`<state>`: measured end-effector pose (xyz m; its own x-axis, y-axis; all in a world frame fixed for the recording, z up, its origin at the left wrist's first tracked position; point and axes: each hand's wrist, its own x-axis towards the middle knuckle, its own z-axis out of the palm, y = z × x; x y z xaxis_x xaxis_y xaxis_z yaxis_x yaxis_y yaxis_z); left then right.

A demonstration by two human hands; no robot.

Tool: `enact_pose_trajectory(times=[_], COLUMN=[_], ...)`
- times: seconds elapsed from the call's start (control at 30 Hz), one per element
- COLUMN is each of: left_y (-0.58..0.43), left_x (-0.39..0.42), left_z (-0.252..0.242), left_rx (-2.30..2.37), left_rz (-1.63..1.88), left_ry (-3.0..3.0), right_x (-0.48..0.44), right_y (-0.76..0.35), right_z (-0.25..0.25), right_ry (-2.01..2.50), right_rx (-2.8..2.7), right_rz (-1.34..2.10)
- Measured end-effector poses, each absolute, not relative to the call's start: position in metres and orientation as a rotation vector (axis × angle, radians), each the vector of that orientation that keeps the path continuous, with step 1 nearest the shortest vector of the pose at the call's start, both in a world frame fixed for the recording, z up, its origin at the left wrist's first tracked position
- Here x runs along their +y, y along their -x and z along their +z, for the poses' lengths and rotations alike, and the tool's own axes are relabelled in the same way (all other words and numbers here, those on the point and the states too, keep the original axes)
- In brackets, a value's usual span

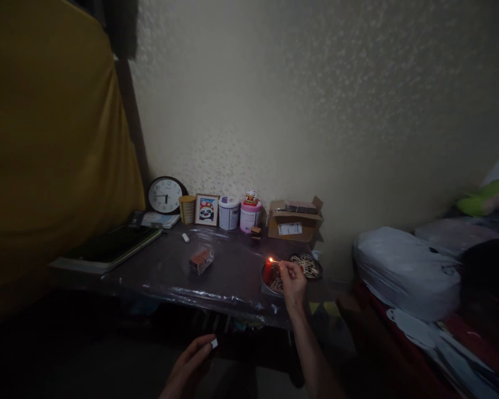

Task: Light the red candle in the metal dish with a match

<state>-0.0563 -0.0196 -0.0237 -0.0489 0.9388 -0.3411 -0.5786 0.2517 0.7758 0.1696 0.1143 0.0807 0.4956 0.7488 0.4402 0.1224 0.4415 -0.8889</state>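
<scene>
A dark table (170, 266) under glossy plastic film is seen against the speckled wall, with a round clock (165, 195), a cardboard box (293, 221) and two tins behind. The right hand (293, 282) is pinched around a lit match (273, 260) over a red candle (268, 271) in a dish. A small matchbox (213, 343) is gripped by the left hand (191, 363), below the table edge.

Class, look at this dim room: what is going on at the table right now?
A person's right hand holds a lit matchstick to a short red candle standing in a round dish on the dark plastic-covered table. The left hand hangs low, in front of the table, pinching what looks like a small matchbox. A second round dish of pale sticks sits just behind.
</scene>
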Motion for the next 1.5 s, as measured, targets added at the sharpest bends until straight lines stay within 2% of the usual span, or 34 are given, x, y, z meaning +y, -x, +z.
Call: enact_pose_trajectory(times=[0.57, 0.93, 1.5], left_y=[0.058, 0.057, 0.059], left_x=[-0.018, -0.035, -0.023], left_z=[-0.027, 0.015, -0.011], left_rx=[1.032, 1.011, 0.979], left_rz=[1.286, 1.294, 1.264], left_ry=[-0.467, -0.527, -0.516], right_x=[0.123, 0.123, 0.105], right_y=[-0.166, -0.166, -0.164], right_z=[0.073, 0.074, 0.090], right_ry=[1.091, 1.089, 1.043], right_rx=[-1.023, -1.027, -1.022], right_rz=[0.482, 0.495, 0.563])
